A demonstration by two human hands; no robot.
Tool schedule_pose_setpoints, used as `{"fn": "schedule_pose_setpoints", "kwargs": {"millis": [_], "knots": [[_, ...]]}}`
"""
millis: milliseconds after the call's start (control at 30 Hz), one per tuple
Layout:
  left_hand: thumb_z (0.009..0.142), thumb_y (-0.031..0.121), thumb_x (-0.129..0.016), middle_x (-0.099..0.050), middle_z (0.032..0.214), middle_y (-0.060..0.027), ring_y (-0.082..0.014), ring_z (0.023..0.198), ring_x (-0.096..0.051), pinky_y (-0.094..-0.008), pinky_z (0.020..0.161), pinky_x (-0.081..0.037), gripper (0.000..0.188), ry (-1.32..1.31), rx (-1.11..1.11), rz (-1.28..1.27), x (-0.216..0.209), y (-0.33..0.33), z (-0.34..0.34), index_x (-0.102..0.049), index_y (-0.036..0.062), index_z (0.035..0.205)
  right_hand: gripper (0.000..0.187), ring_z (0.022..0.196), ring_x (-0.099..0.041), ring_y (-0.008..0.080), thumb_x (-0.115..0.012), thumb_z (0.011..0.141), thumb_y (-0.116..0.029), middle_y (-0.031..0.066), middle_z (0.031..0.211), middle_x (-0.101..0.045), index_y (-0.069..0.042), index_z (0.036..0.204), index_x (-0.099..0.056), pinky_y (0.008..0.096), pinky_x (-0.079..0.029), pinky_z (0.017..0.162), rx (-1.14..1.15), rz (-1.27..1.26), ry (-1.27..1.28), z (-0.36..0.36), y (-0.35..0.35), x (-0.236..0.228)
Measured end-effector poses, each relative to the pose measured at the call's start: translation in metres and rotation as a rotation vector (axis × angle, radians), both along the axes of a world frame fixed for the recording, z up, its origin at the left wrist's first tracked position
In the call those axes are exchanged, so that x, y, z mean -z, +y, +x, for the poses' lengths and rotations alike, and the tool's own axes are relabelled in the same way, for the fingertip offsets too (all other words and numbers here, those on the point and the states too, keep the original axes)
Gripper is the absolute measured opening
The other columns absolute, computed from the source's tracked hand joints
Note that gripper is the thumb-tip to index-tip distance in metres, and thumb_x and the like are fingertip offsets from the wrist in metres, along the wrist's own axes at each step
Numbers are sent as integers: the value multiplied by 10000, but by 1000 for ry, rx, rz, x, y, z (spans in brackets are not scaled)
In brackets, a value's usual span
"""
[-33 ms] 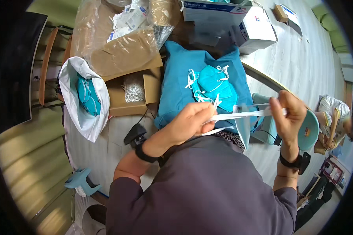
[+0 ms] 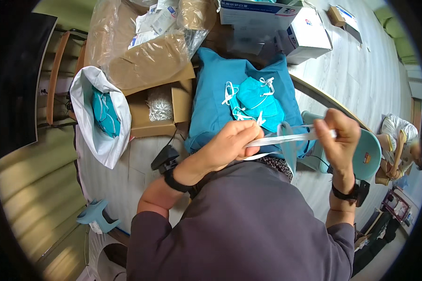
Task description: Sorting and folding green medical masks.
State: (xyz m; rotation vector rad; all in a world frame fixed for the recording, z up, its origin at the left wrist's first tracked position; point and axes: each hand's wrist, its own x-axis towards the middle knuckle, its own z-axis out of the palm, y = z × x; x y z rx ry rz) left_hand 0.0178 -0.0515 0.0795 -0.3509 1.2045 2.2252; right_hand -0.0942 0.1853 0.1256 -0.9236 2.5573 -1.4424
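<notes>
White straps (image 2: 286,139) stretch between my two hands in front of my lap. My left hand (image 2: 239,143) is closed on their left end, with a short white tip sticking up from the pinch. My right hand (image 2: 338,138) grips the other end in a curled fist. From the straps hangs a pale blue-green piece (image 2: 289,157), blurred and seen nearly edge-on; its kind is unclear. Just beyond, several teal face masks (image 2: 257,98) with white straps lie in a pile on a blue cushion (image 2: 213,93).
To the left stands a white bag (image 2: 79,100) holding teal masks, beside a cardboard box (image 2: 140,122) of white straps. A plastic-lined carton (image 2: 150,63) and white printed boxes (image 2: 309,37) stand farther off. At right is a light-green bin (image 2: 368,157); a person (image 2: 396,145) sits beyond it.
My right hand has shifted slightly left, and the pale blue-green piece hanging from the straps has changed its shape a little. My left hand keeps nearly the same place.
</notes>
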Motion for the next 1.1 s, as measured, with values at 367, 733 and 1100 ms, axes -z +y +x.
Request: {"fn": "schedule_pose_setpoints", "kwargs": {"millis": [367,733,1100], "knots": [[1006,176,-418,-647,874,-142,-180,708,-607,-282,629,-478,235,-139,-282,233,53,5,-7,-556,33,882,404,534,-359,49,-732,854,-156,-21,550,-420,-52,611,-426,241,-279,479,-111,-91,-354,14,-25,39],[918,108,-581,-612,969,-126,-209,907,-597,-290,769,-506,141,-257,-967,291,134,-94,55,-589,-14,989,391,578,-372,52,-693,880,-108,-26,600,-445,-59,631,-394,232,-299,531,-103,-106,-504,30,-35,56],[974,214,-467,-608,1011,-144,-255,935,-624,-349,788,-520,276,-505,-1103,-161,243,-140,46,-566,-34,1044,399,599,-347,62,-671,900,-103,-30,616,-410,-71,642,-368,239,-286,546,-57,-93,-530,34,-43,56]]}}
